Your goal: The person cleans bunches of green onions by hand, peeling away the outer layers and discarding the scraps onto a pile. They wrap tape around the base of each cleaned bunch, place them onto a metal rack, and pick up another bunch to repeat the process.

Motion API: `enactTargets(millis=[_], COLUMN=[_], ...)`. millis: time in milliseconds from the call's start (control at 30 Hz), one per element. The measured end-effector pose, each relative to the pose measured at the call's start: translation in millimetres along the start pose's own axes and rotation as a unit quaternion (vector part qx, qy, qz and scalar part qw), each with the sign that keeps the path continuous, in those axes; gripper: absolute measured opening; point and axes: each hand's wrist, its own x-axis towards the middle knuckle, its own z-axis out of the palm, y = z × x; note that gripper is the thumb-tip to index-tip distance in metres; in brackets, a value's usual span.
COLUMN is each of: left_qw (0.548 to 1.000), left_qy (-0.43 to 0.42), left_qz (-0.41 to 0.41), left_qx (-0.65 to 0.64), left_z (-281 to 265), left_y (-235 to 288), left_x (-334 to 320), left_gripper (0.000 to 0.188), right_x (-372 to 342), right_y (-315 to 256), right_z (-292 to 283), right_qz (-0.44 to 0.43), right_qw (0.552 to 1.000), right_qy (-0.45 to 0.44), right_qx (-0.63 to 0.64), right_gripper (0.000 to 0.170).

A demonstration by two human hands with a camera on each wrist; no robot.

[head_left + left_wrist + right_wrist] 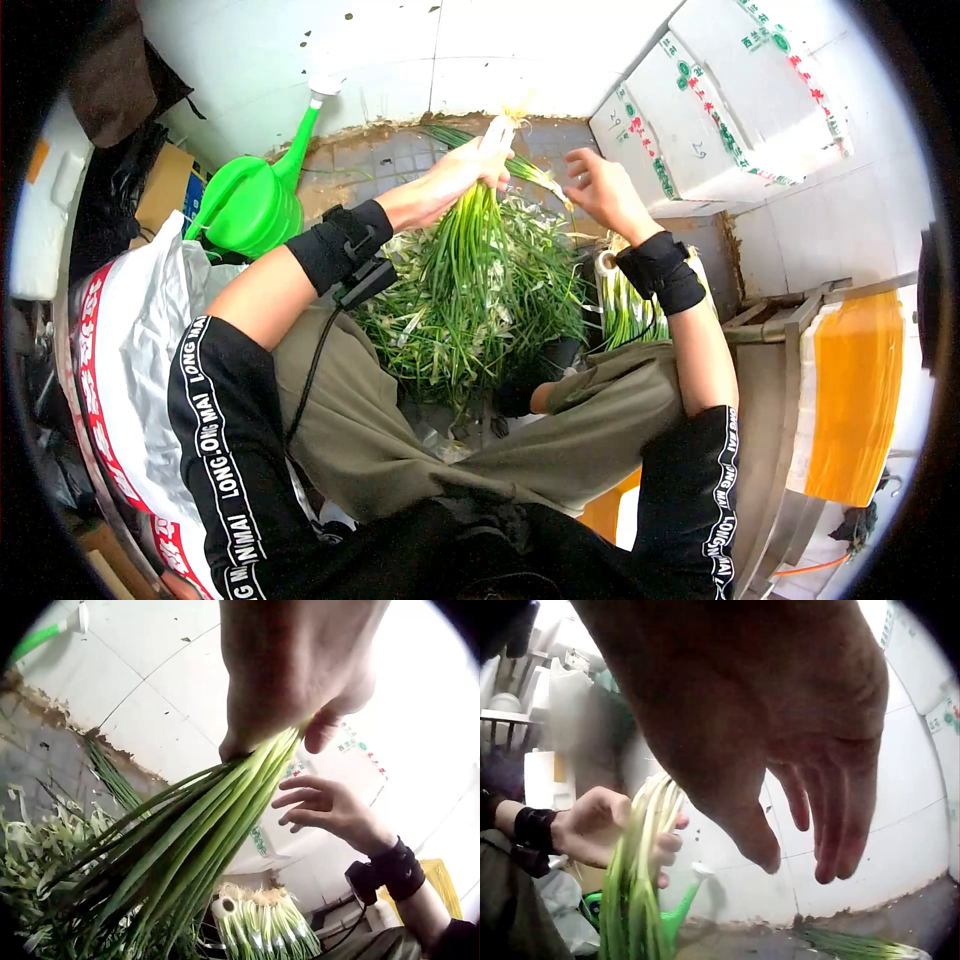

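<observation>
My left hand [452, 186] grips a bunch of scallions [468, 240] around the pale stems, with the roots pointing up and the green leaves hanging down. In the left wrist view the leaves [187, 832] fan out below that hand. My right hand [606, 196] is held in the air to the right of the bunch, its fingers loosely bent and holding nothing. Under both hands lies a heap of scallion leaves and peelings [545, 275]. More scallions [862, 945] lie on the floor by the wall, their white ends toward the right.
Bundled scallions [630, 325] stand on the right beside a small white roll [605, 262]. At the left is a green watering can [245, 208] next to a white plastic bag [150, 350]. White boxes [690, 125] are stacked against the back right wall.
</observation>
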Motion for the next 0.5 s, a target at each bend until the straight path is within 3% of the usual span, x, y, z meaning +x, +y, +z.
enactTargets(millis=[100,167,267,400,433,500], left_qw=[1.0,1.0,0.997,0.998,0.998,0.997], left_qy=[-0.001,0.005,-0.011,-0.033,-0.033,-0.066], left_qz=[-0.017,-0.011,0.012,0.03,0.03,-0.022], left_qx=[0.008,0.028,0.072,0.047,0.048,0.02], left_z=[2,7,13,21,19,14], left_y=[2,2,-2,0,3,8], left_x=[-1,-3,1,-1,-2,-4], left_gripper=[0.055,0.057,0.058,0.055,0.055,0.054], right_x=[3,4,6,9,10,11], right_y=[-37,-64,-82,-80,-76,-74], right_z=[-4,-6,5,13,14,14], right_qz=[0.01,0.034,0.012,0.038,0.006,0.011], right_qw=[0.999,0.986,0.967,0.947,0.94,0.925], right_qy=[-0.03,0.016,0.027,0.003,0.006,-0.003], right_qx=[0.008,0.163,0.255,0.319,0.341,0.38], right_gripper=[0.022,0.027,0.03,0.024,0.021,0.02])
